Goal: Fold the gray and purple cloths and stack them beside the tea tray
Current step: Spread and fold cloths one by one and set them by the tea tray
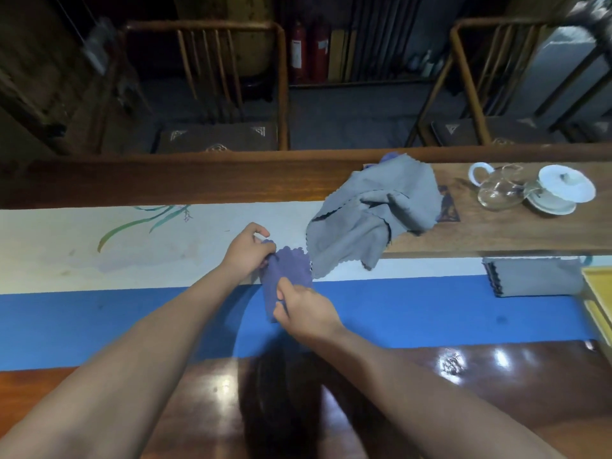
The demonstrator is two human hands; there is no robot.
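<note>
Currently the purple cloth is held between both hands over the blue-and-white runner on the table. Its long axis runs from far-left to near-right. The left hand pinches the far end, fingers curled on the fabric; the right hand pinches the near end. Neither hand is free.

The cloth looks like thin, soft microfibre with a scalloped edge, already narrowed to a strip. Judgement: next fold brings one end over the other along that axis.

A gray cloth lies crumpled just to the right and beyond, draped over the edge of the wooden tea tray. A folded gray cloth lies flat further right, beside the tray's near edge; likely the stack site, nearer the right hand.
</note>
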